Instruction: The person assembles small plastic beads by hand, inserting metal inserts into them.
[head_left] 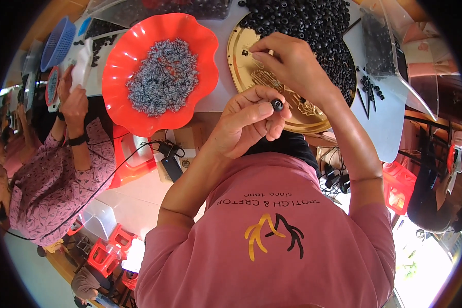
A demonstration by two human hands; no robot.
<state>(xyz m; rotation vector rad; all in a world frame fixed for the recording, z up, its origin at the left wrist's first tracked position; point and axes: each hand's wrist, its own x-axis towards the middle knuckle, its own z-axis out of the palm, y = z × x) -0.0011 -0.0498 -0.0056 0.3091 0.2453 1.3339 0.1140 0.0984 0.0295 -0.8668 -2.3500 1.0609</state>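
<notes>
The left hand (pixel 244 120) grips a small round black part (pixel 277 105) between thumb and fingers, near the front edge of the desk (pixel 387 123); the right hand (pixel 295 59) bends over the left side of a round gold tray (pixel 244 38), its grip not discernible. Loose black pieces (pixel 300 20) heap along the tray's far and right rim, and a wavy-rimmed red bowl (pixel 119 72) of small metallic pieces (pixel 161 79) stands leftward.

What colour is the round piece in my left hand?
The round piece in your left hand is black, clearest in the head view.
</notes>
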